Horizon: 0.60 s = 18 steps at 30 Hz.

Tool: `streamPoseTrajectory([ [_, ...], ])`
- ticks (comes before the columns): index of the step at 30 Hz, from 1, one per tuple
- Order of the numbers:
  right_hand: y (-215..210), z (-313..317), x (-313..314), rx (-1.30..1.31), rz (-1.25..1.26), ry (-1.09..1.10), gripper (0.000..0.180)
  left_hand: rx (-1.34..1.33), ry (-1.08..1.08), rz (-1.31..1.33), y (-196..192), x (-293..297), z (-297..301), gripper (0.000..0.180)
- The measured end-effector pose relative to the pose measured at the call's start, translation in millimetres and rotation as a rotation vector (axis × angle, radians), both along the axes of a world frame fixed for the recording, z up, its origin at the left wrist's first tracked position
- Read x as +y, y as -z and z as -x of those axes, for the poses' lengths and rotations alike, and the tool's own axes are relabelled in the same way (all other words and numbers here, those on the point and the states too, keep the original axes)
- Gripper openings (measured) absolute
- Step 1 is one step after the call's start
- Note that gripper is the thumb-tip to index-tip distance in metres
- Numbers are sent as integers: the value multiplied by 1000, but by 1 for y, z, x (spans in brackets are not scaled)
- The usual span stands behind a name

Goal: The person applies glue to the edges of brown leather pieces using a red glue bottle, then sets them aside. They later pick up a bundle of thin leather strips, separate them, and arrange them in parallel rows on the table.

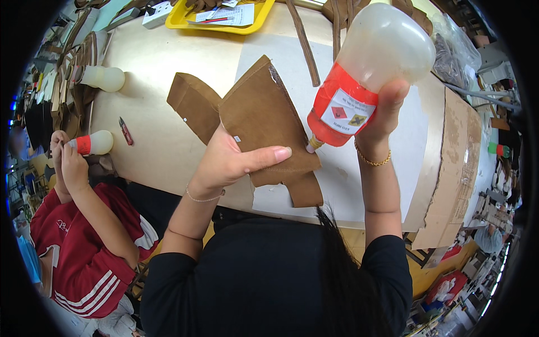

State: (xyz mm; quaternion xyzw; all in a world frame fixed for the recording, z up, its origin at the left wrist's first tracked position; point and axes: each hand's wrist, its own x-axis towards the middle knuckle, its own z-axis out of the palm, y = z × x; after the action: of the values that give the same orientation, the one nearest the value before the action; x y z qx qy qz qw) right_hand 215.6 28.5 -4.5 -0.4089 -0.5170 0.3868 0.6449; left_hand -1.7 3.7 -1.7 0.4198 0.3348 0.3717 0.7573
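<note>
Broadly, worktop [157, 56]: spread beneath and around the brown piece [258, 106]; it could be stained if drips were carried past the white sheet [342, 174].
White sheet: laid below the brown piece, showing to its right; excess liquid would probably be caught here.
Brown piece: held over the white sheet; its edge could be shifted under the nozzle [314, 145] if the grip were relaxed.
Bottle [359, 78]: tipped at the right of the brown piece; an overflow could be caused by too hard a squeeze.
Left hand [224, 157]: closed on the lower part of the brown piece; it could be smeared, being near the nozzle.
Right hand [384, 115]: wrapped around the bottle, right of the brown piece; wobble might be caused by the bottle's bulk.
Red pen [126, 132]: lying well left of the brown piece.
Nozzle: pointed at the brown piece's right edge; whether contact is made cannot be told.
</note>
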Motion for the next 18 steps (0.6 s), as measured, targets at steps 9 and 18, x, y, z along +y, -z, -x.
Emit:
streamPoseTrajectory([
  [9, 16, -20, -6, 624, 286, -73, 97, -30, -76, 121, 4, 6, -1, 48],
  [18, 3, -34, 22, 402, 82, 98, 90, 389, 69, -179, 30, 26, -6, 52],
])
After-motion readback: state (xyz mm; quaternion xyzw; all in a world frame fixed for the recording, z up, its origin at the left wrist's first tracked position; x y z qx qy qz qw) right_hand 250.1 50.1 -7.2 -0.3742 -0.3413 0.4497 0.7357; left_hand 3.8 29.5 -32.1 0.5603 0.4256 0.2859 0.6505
